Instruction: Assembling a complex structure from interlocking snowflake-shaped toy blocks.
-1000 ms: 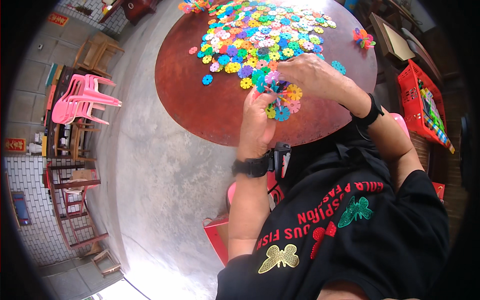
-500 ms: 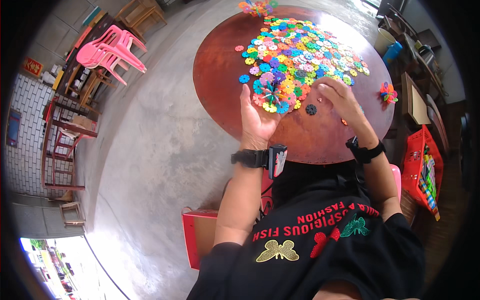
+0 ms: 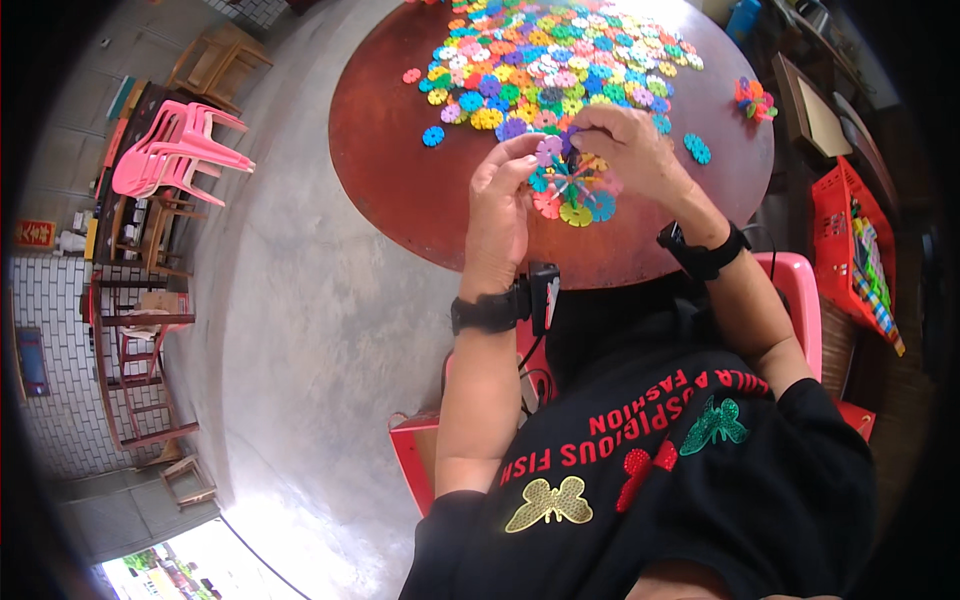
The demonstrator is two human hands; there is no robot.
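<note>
In front of me, above the near part of a round brown table (image 3: 392, 165), is a ball-like cluster of interlocking snowflake discs (image 3: 570, 187) in pink, blue, yellow, purple and orange. My left hand (image 3: 500, 205) grips its left side, thumb and fingers pinching near a light purple disc (image 3: 549, 151). At the cluster's top right, the bent fingers of my right hand (image 3: 632, 150) close on its edge by a dark purple disc; their tips are partly hidden. Many loose snowflake discs (image 3: 545, 65) of mixed colours spread over the tabletop beyond my hands.
A small assembled disc piece (image 3: 755, 100) sits near the table's right edge. A red basket (image 3: 835, 225) with colourful pieces stands at the right. Pink stacked chairs (image 3: 180, 150) are at the far left, and a red box (image 3: 415, 450) is low beside me.
My left hand has turned from an open palm under the cluster to a pinch at its side. My right hand has moved left onto the cluster. The view has shifted.
</note>
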